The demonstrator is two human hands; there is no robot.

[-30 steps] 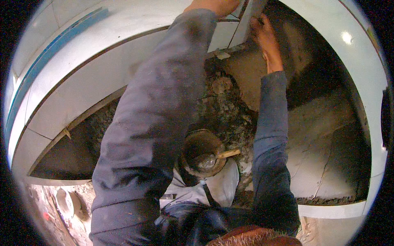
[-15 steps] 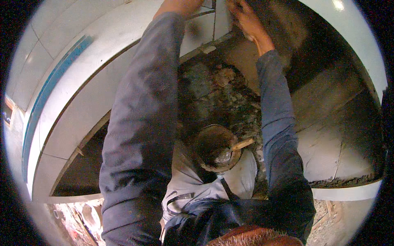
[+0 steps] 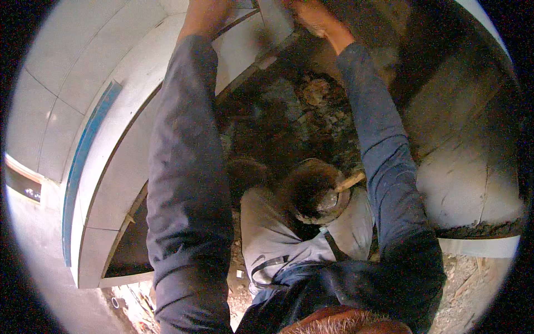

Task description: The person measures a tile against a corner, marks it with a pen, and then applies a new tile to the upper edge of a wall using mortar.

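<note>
Both my arms reach far forward under a tiled counter. My left hand (image 3: 207,15) is at the top edge of the view, beside white tiles (image 3: 242,42) with dark joints; its fingers are cut off or hidden. Across those tiles, my right hand (image 3: 315,18) is at their right side, its fingertips also out of view. Whether either hand holds anything does not show. Close to my knees stands a round, dirty bowl (image 3: 339,209) with some greyish stuff in it. A wooden handle (image 3: 350,181) sticks out over its rim.
On the white tiled ledge at left lies a long blue bar (image 3: 89,161). Dark, rough rubble (image 3: 317,111) covers the ground ahead of my knees. Smeared grey panels (image 3: 461,183) stand at right, with a white edge (image 3: 478,246) below them.
The view has turned, so the tiles, bar and bowl sit differently in the picture. Both hands appear farther left and remain beside the tiles.
</note>
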